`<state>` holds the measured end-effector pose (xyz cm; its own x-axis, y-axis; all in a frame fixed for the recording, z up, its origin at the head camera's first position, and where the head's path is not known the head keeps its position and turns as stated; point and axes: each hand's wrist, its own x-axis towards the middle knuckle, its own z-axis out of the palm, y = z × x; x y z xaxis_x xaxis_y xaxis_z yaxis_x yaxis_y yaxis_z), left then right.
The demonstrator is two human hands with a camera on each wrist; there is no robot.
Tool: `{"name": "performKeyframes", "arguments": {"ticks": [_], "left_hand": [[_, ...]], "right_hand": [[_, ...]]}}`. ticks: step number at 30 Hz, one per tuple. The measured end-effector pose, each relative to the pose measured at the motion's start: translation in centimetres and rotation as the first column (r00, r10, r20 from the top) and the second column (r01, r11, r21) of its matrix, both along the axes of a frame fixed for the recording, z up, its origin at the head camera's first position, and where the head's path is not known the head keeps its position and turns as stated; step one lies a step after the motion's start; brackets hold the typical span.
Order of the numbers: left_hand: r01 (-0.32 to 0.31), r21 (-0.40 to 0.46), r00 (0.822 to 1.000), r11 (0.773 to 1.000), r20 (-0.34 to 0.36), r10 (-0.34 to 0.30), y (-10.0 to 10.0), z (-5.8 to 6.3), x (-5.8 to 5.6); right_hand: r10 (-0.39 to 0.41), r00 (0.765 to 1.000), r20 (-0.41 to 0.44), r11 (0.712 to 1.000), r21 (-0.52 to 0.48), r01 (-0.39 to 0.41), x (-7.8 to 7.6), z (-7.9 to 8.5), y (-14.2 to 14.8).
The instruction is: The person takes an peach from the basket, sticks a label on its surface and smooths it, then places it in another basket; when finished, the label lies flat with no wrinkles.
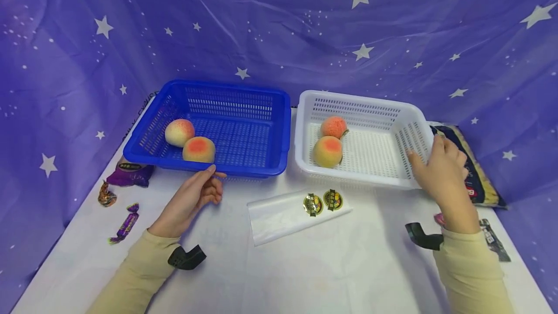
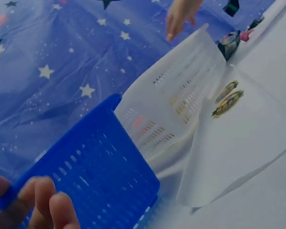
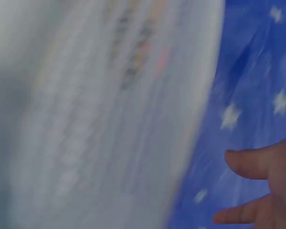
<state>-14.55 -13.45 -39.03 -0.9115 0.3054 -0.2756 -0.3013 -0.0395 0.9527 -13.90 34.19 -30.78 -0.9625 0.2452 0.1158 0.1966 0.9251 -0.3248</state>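
My left hand (image 1: 192, 200) is at the front rim of a blue plastic basket (image 1: 244, 171). In the left wrist view its thumb lies over the rim and its curled fingers (image 2: 44, 193) sit against the outer wall, pinching the edge. Two peaches (image 1: 179, 132) lie in that basket's left part. My right hand (image 1: 442, 168) spreads around the right end of a white basket (image 1: 364, 177); its thumb and fingers stand apart from the rim in the right wrist view. Two more peaches (image 1: 328, 151) rest at the white basket's left.
A folded clear plastic bag (image 1: 279, 217) with two stickers lies before the baskets. Wrapped candies, including a purple one (image 1: 126, 223), and a purple packet (image 1: 131, 174) lie at left. A dark bag (image 1: 472, 168) and a black wrapper (image 1: 494, 241) lie at right. A starry purple curtain (image 1: 296, 28) hangs behind.
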Motion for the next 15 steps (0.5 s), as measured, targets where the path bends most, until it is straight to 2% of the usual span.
{"name": "performKeyframes", "arguments": {"ticks": [2, 3, 5, 7, 10, 13, 15], "left_hand": [[0.002, 0.044, 1.000, 0.999, 0.027, -0.003, -0.2, -0.2, 0.0], [0.004, 0.061, 0.999, 0.998, 0.037, -0.006, -0.3, -0.4, 0.0], [0.010, 0.075, 0.999, 0.997, 0.040, -0.013, -0.4, -0.6, -0.1], [0.011, 0.080, 0.999, 0.997, 0.036, -0.014, -0.5, -0.9, -0.2], [0.011, 0.091, 1.000, 0.996, 0.026, -0.013, -0.4, -1.2, -0.5], [0.005, 0.104, 1.000, 0.995, 0.021, -0.007, -0.3, -1.4, -0.6], [0.008, 0.106, 1.000, 0.994, 0.018, -0.010, -0.4, -1.5, -0.6]], "right_hand": [[0.075, 0.988, -0.132, 0.997, -0.017, -0.078, -0.6, 1.3, -3.6], [0.130, 0.973, -0.189, 0.990, -0.021, -0.136, -0.9, 1.9, -5.5], [0.257, 0.927, -0.273, 0.962, -0.018, -0.272, -1.8, 2.9, -9.5], [0.380, 0.874, -0.304, 0.918, 0.012, -0.395, -2.8, 3.7, -13.5], [0.552, 0.798, -0.244, 0.831, 0.074, -0.552, -4.7, 4.4, -19.4], [0.683, 0.723, -0.103, 0.730, 0.138, -0.670, -6.5, 4.8, -24.8], [0.748, 0.664, 0.002, 0.657, 0.145, -0.740, -7.7, 5.0, -27.7]]}}
